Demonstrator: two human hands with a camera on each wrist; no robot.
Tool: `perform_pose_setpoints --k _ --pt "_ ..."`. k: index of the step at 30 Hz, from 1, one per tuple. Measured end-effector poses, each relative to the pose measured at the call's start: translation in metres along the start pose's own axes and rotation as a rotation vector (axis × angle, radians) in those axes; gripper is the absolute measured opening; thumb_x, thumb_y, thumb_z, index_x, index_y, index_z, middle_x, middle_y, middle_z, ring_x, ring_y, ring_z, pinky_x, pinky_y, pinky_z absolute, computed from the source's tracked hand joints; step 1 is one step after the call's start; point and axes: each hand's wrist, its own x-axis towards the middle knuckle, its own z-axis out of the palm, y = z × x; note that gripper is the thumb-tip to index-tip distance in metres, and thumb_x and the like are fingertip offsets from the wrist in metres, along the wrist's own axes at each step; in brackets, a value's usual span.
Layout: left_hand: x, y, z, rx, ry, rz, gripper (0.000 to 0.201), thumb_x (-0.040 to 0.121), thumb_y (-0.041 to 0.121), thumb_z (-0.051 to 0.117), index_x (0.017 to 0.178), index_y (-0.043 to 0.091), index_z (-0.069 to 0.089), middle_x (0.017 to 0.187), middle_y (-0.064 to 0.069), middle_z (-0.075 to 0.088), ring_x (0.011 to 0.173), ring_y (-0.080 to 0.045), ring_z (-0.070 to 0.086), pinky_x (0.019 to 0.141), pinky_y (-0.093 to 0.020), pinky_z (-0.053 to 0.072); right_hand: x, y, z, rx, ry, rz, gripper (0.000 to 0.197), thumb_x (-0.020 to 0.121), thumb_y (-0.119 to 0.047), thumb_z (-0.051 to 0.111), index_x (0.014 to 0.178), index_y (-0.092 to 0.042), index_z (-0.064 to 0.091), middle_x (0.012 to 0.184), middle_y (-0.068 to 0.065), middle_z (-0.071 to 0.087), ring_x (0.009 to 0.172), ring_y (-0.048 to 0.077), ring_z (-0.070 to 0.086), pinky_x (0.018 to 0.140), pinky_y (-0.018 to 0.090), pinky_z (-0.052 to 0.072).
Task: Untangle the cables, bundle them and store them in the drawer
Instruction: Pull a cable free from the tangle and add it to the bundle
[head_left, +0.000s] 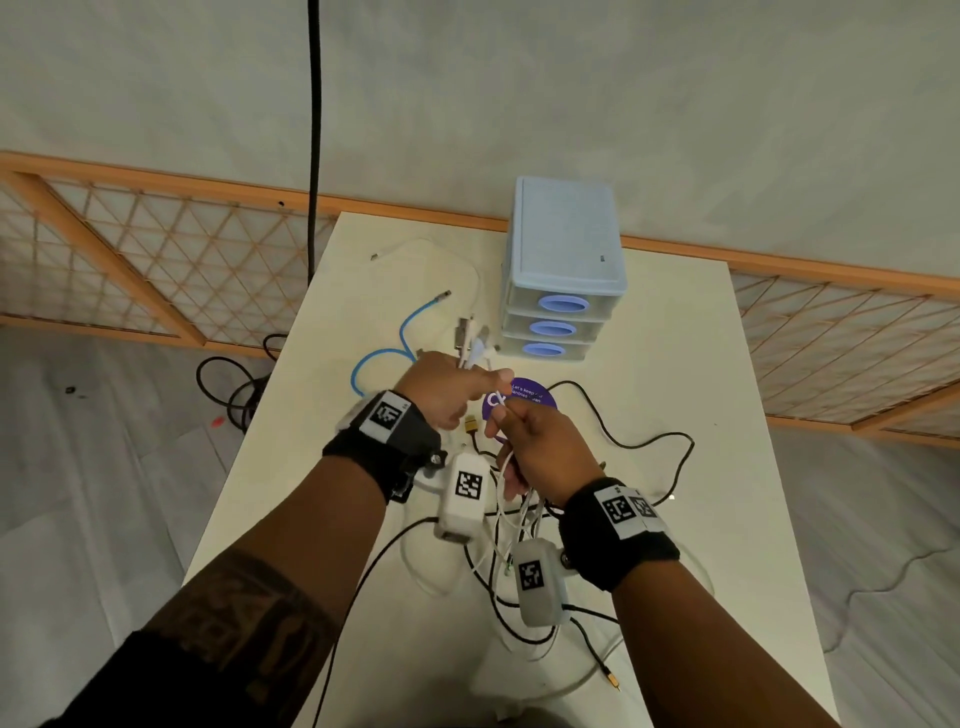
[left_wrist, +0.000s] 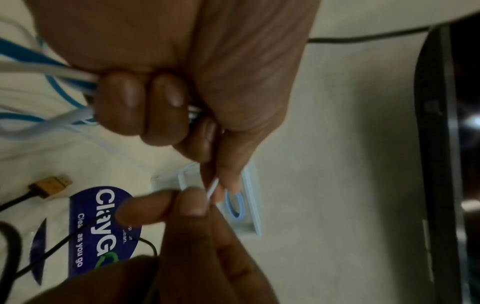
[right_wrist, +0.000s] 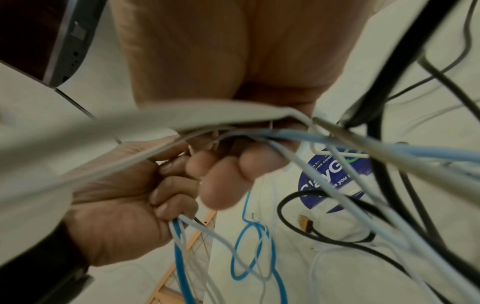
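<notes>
Blue cable: loops on the surface at the left, one end rising into the left fist. Risk, as a judgement: a hard pull could drag the loop over the near left edge of the surface.

Left hand: fingers curled tight round a clutch of white and blue cable ends, whose plugs stick up above the knuckles. Risk: the fist holds several strands at once, so a tug on one may tighten a knot further down.

White cable: a thin strand pinched between the two hands, above the purple sticker. Risk: it looks thin and could kink or slip from the pinch.

Right hand: thumb and forefinger pinch the white strand; the other fingers are curled round more white cable hanging below the palm.

Black cables: lie slack across the surface under and to the right of the hands, crossing the hanging white strands. Risk: lifting the white bundle may carry these up with it.

Drawer unit: stands at the far edge, just beyond the hands, all three drawers shut. No cable is stored yet.

Open room: bare surface lies to the right of the drawer unit and along the right side; the left edge is close to the blue loop.
</notes>
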Motion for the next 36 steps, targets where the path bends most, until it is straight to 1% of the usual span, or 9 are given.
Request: perform_pose_setpoints --k 2,5,8,14,18,23,27,30,36 --pt "0.002 -0.001 0.004 0.026 0.075 0.018 0.078 0.053 0.057 0.084 0.099 -0.005 0.075 0.059 -0.001 0.037 0.040 -0.016 0.027 0.043 -0.024 0.024 0.001 0.000 0.000 -0.005 -0.002 -0.004 0.037 0.108 -0.035 0.041 0.092 -0.010 0.062 0.056 0.017 0.059 0.041 0.027 0.061 0.042 0.024 0.045" --pt "0.008 0.009 -0.006 -0.015 0.273 0.069 0.038 0.079 0.040 0.083 0.096 0.007 0.082 0.072 -0.005 0.056 0.049 -0.017 0.042 0.047 -0.024 0.033 0.000 0.007 -0.002 -0.016 -0.014 -0.011 0.039 0.108 -0.038 0.044 0.089 -0.010 0.064 0.063 0.025 0.064 0.042 0.025 0.062 0.045 0.027 0.046" --pt "0.012 0.018 -0.022 -0.222 0.380 0.099 0.023 0.086 0.037 0.080 0.092 0.015 0.083 0.058 0.002 0.047 0.046 -0.017 0.029 0.040 -0.021 0.026 -0.004 0.013 -0.003 -0.025 -0.041 -0.002 0.042 0.107 -0.041 0.045 0.089 -0.009 0.064 0.063 0.022 0.064 0.040 0.023 0.061 0.043 0.022 0.045" --pt "0.003 -0.007 -0.009 -0.031 0.003 0.028 0.064 0.069 0.052 0.089 0.088 -0.005 0.069 0.058 -0.004 0.041 0.044 -0.017 0.024 0.045 -0.025 0.023 -0.003 0.008 -0.001 0.006 0.001 -0.011 0.041 0.107 -0.042 0.044 0.089 -0.011 0.064 0.050 0.010 0.058 0.041 0.026 0.062 0.047 0.028 0.046" --pt "-0.006 0.001 -0.004 0.011 0.262 0.175 0.028 0.077 0.032 0.088 0.085 0.006 0.081 0.035 0.011 0.043 0.033 -0.006 0.037 0.052 -0.024 0.033 -0.001 0.008 -0.002 0.024 -0.006 -0.033 0.042 0.107 -0.045 0.045 0.089 -0.011 0.065 0.057 0.017 0.062 0.039 0.023 0.060 0.046 0.026 0.046" --pt "-0.001 0.021 -0.033 -0.314 0.517 0.236 0.018 0.085 0.029 0.083 0.089 0.011 0.080 0.034 0.013 0.039 0.030 -0.006 0.031 0.042 -0.020 0.030 -0.010 0.023 0.000 0.015 -0.082 0.019 0.039 0.106 -0.045 0.043 0.092 -0.014 0.062 0.057 0.014 0.058 0.041 0.026 0.062 0.044 0.024 0.043" --pt "0.000 0.011 -0.032 -0.225 0.313 0.147 0.037 0.083 0.046 0.081 0.096 0.011 0.081 0.050 0.010 0.047 0.037 -0.011 0.028 0.040 -0.020 0.026 -0.013 0.027 0.003 -0.011 -0.059 0.023 0.036 0.107 -0.042 0.041 0.091 -0.017 0.061 0.054 0.015 0.056 0.044 0.031 0.061 0.044 0.025 0.043" --pt "-0.007 -0.007 -0.009 -0.071 0.089 0.071 0.058 0.079 0.048 0.083 0.107 -0.003 0.075 0.056 0.002 0.035 0.041 -0.014 0.024 0.040 -0.021 0.023 -0.008 0.017 0.003 0.005 -0.033 0.001 0.035 0.107 -0.039 0.043 0.091 -0.014 0.063 0.053 0.011 0.056 0.044 0.031 0.061 0.045 0.027 0.045" --pt "-0.010 0.008 -0.007 0.078 0.293 0.193 0.029 0.084 0.032 0.083 0.090 0.005 0.080 0.032 0.012 0.038 0.030 -0.005 0.036 0.045 -0.021 0.030 -0.006 0.011 -0.001 0.013 -0.048 -0.049 0.033 0.108 -0.042 0.040 0.098 -0.019 0.062 0.054 -0.002 0.055 0.054 0.028 0.068 0.052 0.031 0.050"
